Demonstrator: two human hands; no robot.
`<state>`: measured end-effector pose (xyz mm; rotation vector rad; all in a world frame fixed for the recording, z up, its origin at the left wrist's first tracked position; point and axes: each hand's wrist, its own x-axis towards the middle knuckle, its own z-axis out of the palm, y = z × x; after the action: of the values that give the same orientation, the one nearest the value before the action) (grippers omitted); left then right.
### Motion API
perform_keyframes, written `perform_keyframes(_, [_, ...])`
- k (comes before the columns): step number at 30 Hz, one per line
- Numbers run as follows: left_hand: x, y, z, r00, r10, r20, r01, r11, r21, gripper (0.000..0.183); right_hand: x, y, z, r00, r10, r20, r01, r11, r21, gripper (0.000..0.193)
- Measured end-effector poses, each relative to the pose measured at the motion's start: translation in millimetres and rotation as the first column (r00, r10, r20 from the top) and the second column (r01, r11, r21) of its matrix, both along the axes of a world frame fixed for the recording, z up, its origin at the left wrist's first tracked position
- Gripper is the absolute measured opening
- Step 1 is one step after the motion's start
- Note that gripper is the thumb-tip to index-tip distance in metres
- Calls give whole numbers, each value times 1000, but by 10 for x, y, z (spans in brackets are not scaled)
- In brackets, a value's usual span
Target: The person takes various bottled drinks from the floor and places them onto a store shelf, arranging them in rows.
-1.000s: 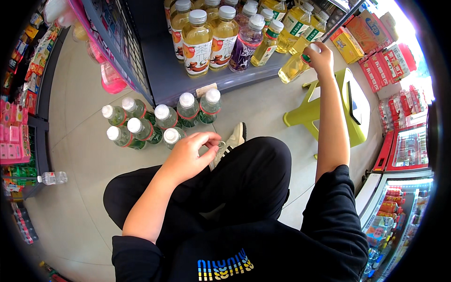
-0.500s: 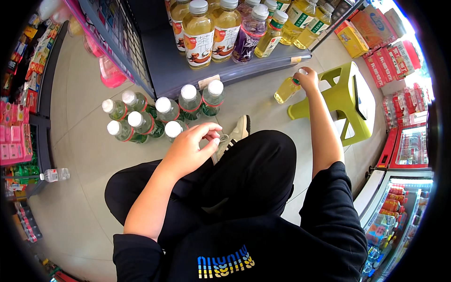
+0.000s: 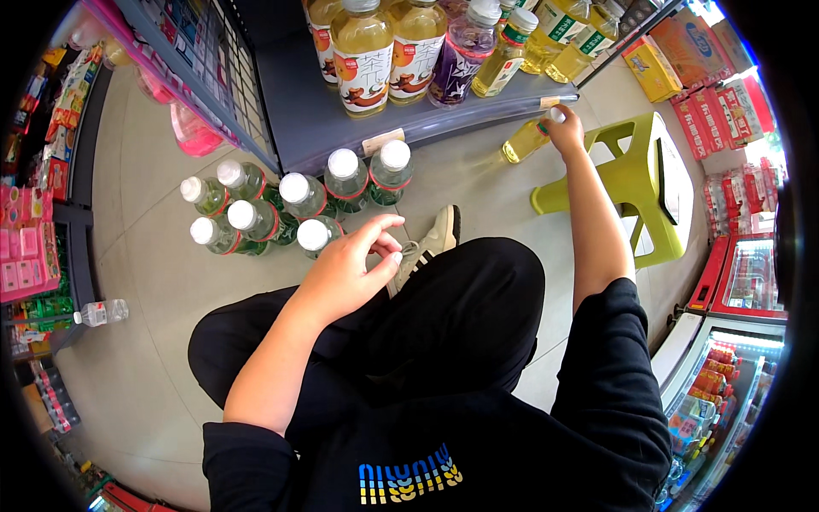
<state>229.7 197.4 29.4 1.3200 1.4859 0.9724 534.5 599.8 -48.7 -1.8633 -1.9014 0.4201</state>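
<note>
My right hand is closed round the white-capped neck of a bottle of yellow drink. That bottle is tilted, between the shelf's front edge and the green stool; whether its base touches the floor I cannot tell. My left hand hangs over my left knee with fingers loosely bent, thumb apart and nothing in it. Just beyond it, a cluster of clear bottles with white caps and red neck rings stands on the floor. The nearest bottle of the cluster is partly hidden by this hand.
A grey shelf ahead carries several drink bottles, yellow and purple. The green plastic stool is at right, with a dark flat object on its seat. Farther right are stacked cartons and a glass-door fridge. A clear bottle lies at left.
My right hand has carried the yellow drink bottle a little farther away, toward the shelf edge. My left hand has barely moved. The whole view has shifted slightly.
</note>
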Motion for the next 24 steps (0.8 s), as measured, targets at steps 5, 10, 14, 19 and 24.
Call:
perform_keyframes(5, [-9,23,-24,999,-35,21,37,997,-69,46,56,-42,-55,996,24,86,-23,1000,-6,66])
perform_keyframes(10, [20,24,-29,998,-58,26,60,995,-81,45,10,-229,11,935,14,355,-8,1000,-18,78])
perform_keyframes(14, [-12,-18,-8,999,-34,29,36,996,-79,44,-131,-406,326,880,38,474,-30,999,-26,69])
perform_keyframes(19, [-37,-44,-57,999,-43,-6,43,998,34,41,-632,-717,950,892,141,429,-226,962,153,50])
perform_keyframes(24, [8,-65,-111,997,-43,-60,53,983,175,31,-1487,-1222,1663,857,472,206,-515,765,387,33])
